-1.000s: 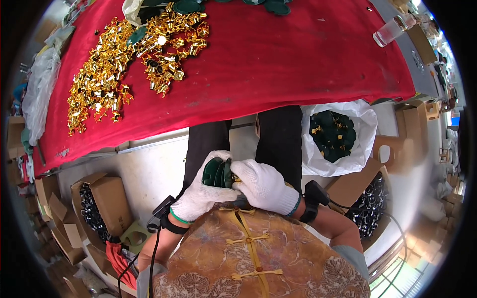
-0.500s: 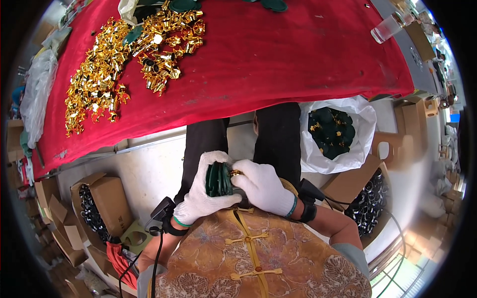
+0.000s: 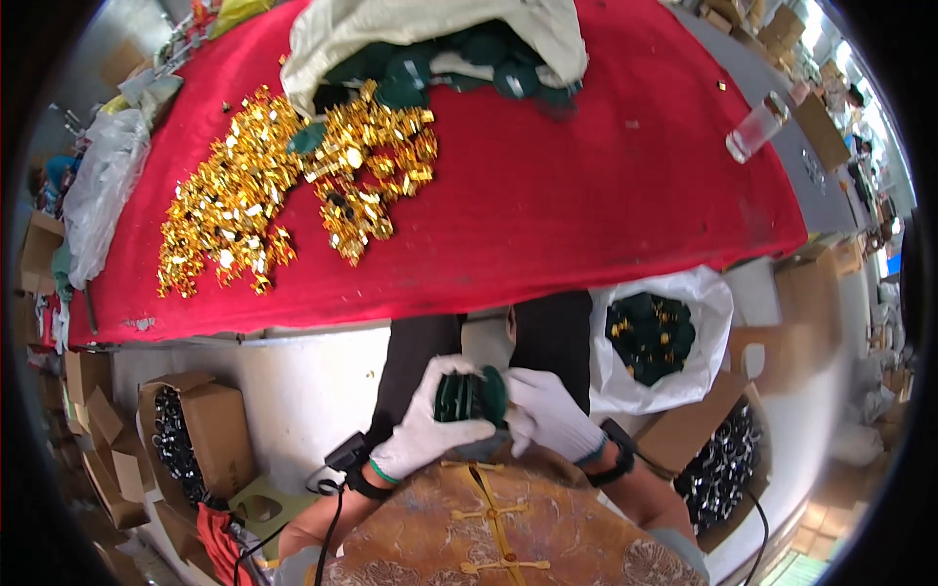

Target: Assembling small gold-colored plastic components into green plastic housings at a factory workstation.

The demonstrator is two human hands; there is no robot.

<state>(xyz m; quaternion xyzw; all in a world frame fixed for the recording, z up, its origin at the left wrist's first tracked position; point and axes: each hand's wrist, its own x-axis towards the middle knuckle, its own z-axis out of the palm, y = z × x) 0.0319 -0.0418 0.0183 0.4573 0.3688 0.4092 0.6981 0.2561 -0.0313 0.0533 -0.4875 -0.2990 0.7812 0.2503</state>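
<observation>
My left hand (image 3: 422,435), in a white knit glove, is wrapped round a stack of dark green discs (image 3: 455,398) held on edge above my lap. At the right end of the stack, one green disc (image 3: 492,395) stands tilted away from the others. My gloved right hand (image 3: 557,415) has its curled fingers at that disc's right edge and appears to grip it; its fingertips are partly hidden and blurred. On the red-covered table (image 3: 547,215) ahead lies a wide heap of small shiny gold fittings (image 3: 230,195), with a loose green disc (image 3: 307,139) on it.
A pale sack (image 3: 337,44) spills green discs at the table's far side. Right of my legs sits a white bag (image 3: 710,366) of green discs with gold pieces. Cardboard boxes (image 3: 220,439) of dark shiny parts flank me. A clear glass (image 3: 757,129) stands at the table's right.
My view has tilted up, bringing the sack into sight. The gold piece at my right fingers no longer shows. The end disc has come away from the stack, and my right hand sits farther right.
</observation>
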